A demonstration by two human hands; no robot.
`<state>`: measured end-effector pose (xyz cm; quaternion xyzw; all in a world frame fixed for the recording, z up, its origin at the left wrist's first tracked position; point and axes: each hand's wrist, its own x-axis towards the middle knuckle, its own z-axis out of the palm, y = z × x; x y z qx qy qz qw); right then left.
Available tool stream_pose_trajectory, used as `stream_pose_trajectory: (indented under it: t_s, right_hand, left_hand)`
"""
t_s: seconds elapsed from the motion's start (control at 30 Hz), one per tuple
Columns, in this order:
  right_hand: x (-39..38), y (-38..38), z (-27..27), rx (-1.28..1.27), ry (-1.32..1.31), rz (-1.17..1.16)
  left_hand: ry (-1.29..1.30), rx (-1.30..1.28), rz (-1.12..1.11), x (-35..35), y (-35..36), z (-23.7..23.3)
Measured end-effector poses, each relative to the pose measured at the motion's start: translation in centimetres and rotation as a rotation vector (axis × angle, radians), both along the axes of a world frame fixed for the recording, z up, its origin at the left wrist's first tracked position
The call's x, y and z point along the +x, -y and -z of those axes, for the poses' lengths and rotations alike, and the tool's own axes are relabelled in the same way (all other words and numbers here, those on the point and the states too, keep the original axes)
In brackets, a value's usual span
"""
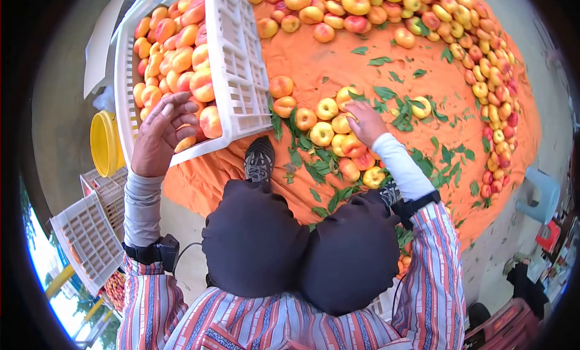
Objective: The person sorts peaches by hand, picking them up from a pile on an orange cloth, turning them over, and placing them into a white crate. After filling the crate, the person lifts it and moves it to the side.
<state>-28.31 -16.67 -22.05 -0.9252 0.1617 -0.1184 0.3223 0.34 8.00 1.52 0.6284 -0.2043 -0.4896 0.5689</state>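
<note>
A white plastic crate (237, 60) full of orange-red flat peaches (181, 58) stands at the upper left. My left hand (162, 132) is over the crate's near corner, its fingers apart and curved, with nothing in them. My right hand (366, 124) reaches to a small group of yellow and red peaches (321, 133) on the orange cloth (314, 66). Its fingertips touch or hover at a yellow peach (342, 123); whether they grip it cannot be made out. Green leaves (386, 93) lie scattered around these peaches.
A long curved heap of peaches (483, 66) lines the cloth's far and right edges. At the left are a yellow bucket (104, 143) and white crates (88, 235). A blue stool (539, 196) stands at the right. Another person's leg (524, 285) shows at the lower right.
</note>
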Motion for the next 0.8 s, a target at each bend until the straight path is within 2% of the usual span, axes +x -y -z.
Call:
stream_pose_trajectory:
  t_s: [0.07, 0.17, 0.27, 0.4, 0.5, 0.6, 0.63, 0.7, 0.8]
  right_hand:
    - [2.5, 0.8, 2.3, -0.286, -0.184, 0.067]
    - [4.3, 2.3, 3.5, -0.018, -0.629, 0.296]
    - [5.8, 2.2, 1.7, -0.149, -0.786, 0.303]
    - [5.7, 1.9, 3.1, -0.278, -0.664, 0.154]
    - [6.6, 2.2, 3.0, -0.249, -0.822, 0.097]
    - [7.4, 2.2, 1.3, -0.290, -0.845, 0.039]
    - [7.0, 2.5, 1.2, -0.235, -0.718, 0.111]
    - [5.7, 4.1, 2.1, -0.112, -0.456, 0.237]
    - [3.5, 6.0, 3.0, 1.446, 0.088, 0.478]
  left_hand:
    - [0.003, 0.000, -0.037, 0.2, -0.5, 0.1]
    - [-0.012, -0.028, -0.080, 0.9, -1.3, 0.6]
    - [-0.013, -0.037, -0.086, 1.3, -1.3, 0.6]
    - [-0.037, -0.061, -0.090, 1.3, -1.4, 1.4]
    - [-0.044, -0.060, -0.088, 1.5, -1.2, 1.1]
    - [-0.030, -0.075, -0.120, 1.4, -2.2, 1.0]
    - [-0.029, -0.074, -0.125, 1.5, -2.6, 0.9]
    - [-0.020, -0.056, -0.139, 1.8, -2.5, 0.2]
    - [-0.041, -0.075, -0.165, 2.1, -3.0, 0.3]
